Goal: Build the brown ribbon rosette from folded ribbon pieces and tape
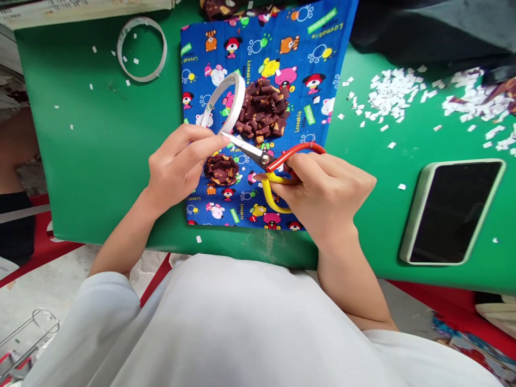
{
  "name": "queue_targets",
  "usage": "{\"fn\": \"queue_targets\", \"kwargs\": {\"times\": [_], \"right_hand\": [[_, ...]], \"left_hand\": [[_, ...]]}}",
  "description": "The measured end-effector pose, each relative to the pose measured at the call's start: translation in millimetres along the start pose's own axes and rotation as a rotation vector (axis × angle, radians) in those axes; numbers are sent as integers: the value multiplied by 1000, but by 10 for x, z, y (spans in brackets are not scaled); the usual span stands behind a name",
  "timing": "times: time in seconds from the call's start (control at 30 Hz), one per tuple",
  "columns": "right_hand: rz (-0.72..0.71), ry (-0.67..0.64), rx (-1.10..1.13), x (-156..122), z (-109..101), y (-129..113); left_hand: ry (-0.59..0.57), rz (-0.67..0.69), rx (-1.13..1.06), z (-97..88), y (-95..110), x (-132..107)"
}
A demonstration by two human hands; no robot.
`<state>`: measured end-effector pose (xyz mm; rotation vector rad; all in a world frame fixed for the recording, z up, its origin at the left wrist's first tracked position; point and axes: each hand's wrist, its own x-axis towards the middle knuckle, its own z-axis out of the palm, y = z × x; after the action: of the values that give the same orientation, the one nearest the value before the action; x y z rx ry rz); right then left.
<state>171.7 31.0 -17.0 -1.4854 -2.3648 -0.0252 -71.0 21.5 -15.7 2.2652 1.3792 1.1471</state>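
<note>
My left hand pinches the near edge of a white tape roll, which stands tilted above a blue cartoon-print cloth or sheet. In my right hand are scissors with one red and one yellow handle. Their blades point left, and the tips reach my left fingertips and the roll's lower edge. Whether the blades are parted there is hard to see. Behind the scissors lies a heap of small dark brown pieces on the blue print. A smaller brown heap sits beside my left hand.
Another tape roll lies flat on the green table at the back left. Small white scraps are scattered at the right, near a phone. Black fabric covers the back right corner.
</note>
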Motion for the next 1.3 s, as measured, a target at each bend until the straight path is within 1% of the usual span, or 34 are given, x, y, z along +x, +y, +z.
{"fn": "queue_targets", "kwargs": {"times": [0.07,0.13,0.2,0.27,0.33,0.4,0.47,0.5,0.57,0.63,0.7,0.73,0.83,0.9,0.97,1.07,1.17,1.3], "right_hand": [[9,-30,6,1,-1,1],[19,-48,27,4,-1,4],[25,-41,47,8,-1,9],[21,-40,65,13,-3,17],[7,-65,85,22,-12,25],[-6,-104,118,36,-29,36],[-24,-139,151,57,-53,52],[-39,-153,160,69,-66,64],[-89,-173,157,93,-88,96],[-154,-177,144,116,-101,136],[-205,-146,155,133,-99,171],[-207,-124,174,139,-94,182],[-152,-99,272,146,-62,180],[-121,-123,331,143,-31,155],[-119,-137,360,133,7,126],[-122,-134,369,113,56,103],[-107,-99,383,105,59,102],[-3,-16,462,114,-25,61]], "left_hand": [[-29,-41,32,-2,-16,-17],[-35,-72,84,2,-54,-35],[-12,-76,142,10,-107,-48],[22,-50,217,16,-158,-54],[43,-35,276,18,-187,-53],[45,-74,245,13,-182,-48],[36,-164,148,5,-145,-43],[34,-205,106,0,-119,-41],[44,-244,75,-8,-60,-38],[58,-230,88,-14,-7,-37],[63,-166,110,-17,29,-39],[61,-139,115,-17,39,-41],[40,-135,76,-10,43,-56],[12,-165,46,-2,36,-73],[2,-157,58,5,32,-89],[37,-131,103,17,44,-99],[73,-127,123,27,73,-84],[120,-152,53,44,128,-39]]}}
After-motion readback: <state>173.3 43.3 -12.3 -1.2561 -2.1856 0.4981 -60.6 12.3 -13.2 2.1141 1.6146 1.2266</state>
